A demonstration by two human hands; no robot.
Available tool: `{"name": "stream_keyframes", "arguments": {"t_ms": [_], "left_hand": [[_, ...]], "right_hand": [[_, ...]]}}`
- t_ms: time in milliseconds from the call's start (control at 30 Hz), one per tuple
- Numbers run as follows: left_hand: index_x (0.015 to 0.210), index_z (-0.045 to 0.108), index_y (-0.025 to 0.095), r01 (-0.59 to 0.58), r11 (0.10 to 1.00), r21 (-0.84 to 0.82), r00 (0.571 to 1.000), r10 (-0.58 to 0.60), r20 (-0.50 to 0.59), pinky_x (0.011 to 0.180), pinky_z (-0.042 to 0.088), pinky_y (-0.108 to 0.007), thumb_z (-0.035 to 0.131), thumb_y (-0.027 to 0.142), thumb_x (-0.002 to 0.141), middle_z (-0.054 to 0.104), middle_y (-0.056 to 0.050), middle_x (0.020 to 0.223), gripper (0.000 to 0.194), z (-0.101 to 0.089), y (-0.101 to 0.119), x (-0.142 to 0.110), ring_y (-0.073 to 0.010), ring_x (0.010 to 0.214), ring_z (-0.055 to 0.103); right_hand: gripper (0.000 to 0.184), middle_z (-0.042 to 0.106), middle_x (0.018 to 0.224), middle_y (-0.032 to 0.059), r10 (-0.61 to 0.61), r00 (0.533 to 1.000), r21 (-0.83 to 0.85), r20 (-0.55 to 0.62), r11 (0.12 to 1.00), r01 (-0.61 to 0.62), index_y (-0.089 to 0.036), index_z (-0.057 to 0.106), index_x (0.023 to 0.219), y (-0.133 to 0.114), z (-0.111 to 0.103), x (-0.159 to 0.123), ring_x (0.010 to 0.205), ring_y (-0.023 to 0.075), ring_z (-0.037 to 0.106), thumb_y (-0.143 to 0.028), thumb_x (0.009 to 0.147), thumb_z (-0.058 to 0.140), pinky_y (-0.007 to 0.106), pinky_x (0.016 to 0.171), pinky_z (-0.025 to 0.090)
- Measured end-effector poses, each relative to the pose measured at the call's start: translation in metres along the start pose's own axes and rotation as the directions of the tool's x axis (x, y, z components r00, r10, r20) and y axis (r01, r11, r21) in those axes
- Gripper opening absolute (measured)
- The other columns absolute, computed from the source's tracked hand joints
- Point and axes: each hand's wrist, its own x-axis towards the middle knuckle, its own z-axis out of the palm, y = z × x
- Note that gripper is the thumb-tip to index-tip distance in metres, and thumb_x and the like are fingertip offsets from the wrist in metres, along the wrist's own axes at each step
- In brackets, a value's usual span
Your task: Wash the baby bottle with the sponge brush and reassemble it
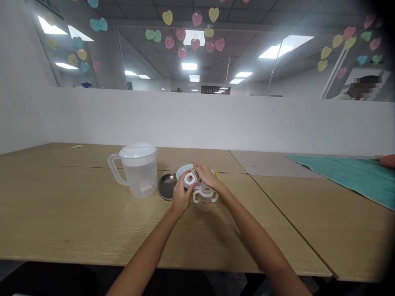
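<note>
My left hand [181,193] grips a round white bottle lid [187,181] with a small red spot at its centre. From the right, my right hand [206,176] closes in on the same lid, its fingers reaching over the far side and partly hiding it. Just below them stands a clear baby bottle [205,202] with a white collar, two white side handles and red print. Behind the hands lies a pale plate [182,168], mostly covered by them. A round metal dish [167,187] sits left of my left hand.
A clear plastic pitcher [140,174] with a white lid stands left of the dish. Something thin and yellow [217,175] shows beside my right wrist. A green cloth [345,172] covers the table's right part. A low white wall [197,121] rises behind the table [92,222].
</note>
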Motion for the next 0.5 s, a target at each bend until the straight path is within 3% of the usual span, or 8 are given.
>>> {"name": "stream_keyframes", "arguments": {"t_ms": [100, 167, 267, 367, 500], "left_hand": [[0.122, 0.043, 0.018, 0.01, 0.997, 0.077, 0.999, -0.007, -0.038, 0.097, 0.036, -0.038, 0.045, 0.039, 0.086, 0.05, -0.012, 0.122, 0.042, -0.001, -0.004, 0.003, -0.022, 0.114, 0.047], [0.122, 0.044, 0.018, 0.025, 0.987, 0.158, 0.999, -0.021, -0.031, 0.095, 0.037, -0.039, 0.046, 0.041, 0.085, 0.05, -0.012, 0.118, 0.044, -0.001, -0.01, 0.004, -0.0234, 0.111, 0.048], [0.127, 0.04, 0.015, 0.037, 0.965, 0.259, 0.999, -0.045, 0.025, 0.093, 0.037, -0.043, 0.049, 0.043, 0.082, 0.056, -0.012, 0.11, 0.053, 0.0, -0.02, 0.005, -0.0263, 0.106, 0.051], [0.123, 0.043, 0.014, 0.08, 0.947, 0.31, 0.993, -0.103, 0.056, 0.098, 0.03, -0.05, 0.049, 0.043, 0.082, 0.061, -0.012, 0.105, 0.051, 0.003, -0.029, 0.003, -0.0277, 0.105, 0.052], [0.109, 0.055, 0.016, 0.084, 0.93, 0.358, 0.986, -0.13, 0.106, 0.101, 0.024, -0.053, 0.041, 0.044, 0.085, 0.058, -0.012, 0.115, 0.039, 0.006, -0.035, 0.001, -0.0298, 0.117, 0.044]], "right_hand": [[0.061, 0.062, 0.069, 0.0052, 0.068, 0.985, -0.043, -0.157, 0.996, -0.076, -0.015, 0.061, 0.077, 0.019, -0.008, 0.009, 0.052, 0.0122, 0.055, -0.062, 0.085, 0.024, 0.021, 0.045, 0.039], [0.058, 0.062, 0.067, 0.0064, 0.026, 0.975, -0.276, -0.222, 0.957, -0.089, -0.016, 0.061, 0.069, 0.033, -0.017, 0.012, 0.059, 0.0141, 0.056, -0.058, 0.087, 0.026, 0.022, 0.052, 0.04], [0.045, 0.064, 0.075, 0.0096, 0.01, 0.964, -0.592, -0.267, 0.787, -0.173, -0.016, 0.064, 0.066, 0.054, -0.027, 0.012, 0.074, 0.0183, 0.058, -0.048, 0.086, 0.039, 0.026, 0.064, 0.04], [0.026, 0.066, 0.084, 0.0103, 0.021, 0.956, -0.69, -0.292, 0.687, -0.226, -0.016, 0.067, 0.085, 0.073, -0.031, 0.01, 0.084, 0.0208, 0.057, -0.038, 0.08, 0.053, 0.029, 0.073, 0.039], [0.027, 0.066, 0.084, 0.0085, 0.044, 0.958, -0.754, -0.282, 0.607, -0.25, -0.019, 0.066, 0.093, 0.085, -0.029, 0.012, 0.091, 0.023, 0.055, -0.037, 0.074, 0.06, 0.033, 0.08, 0.036]]}}
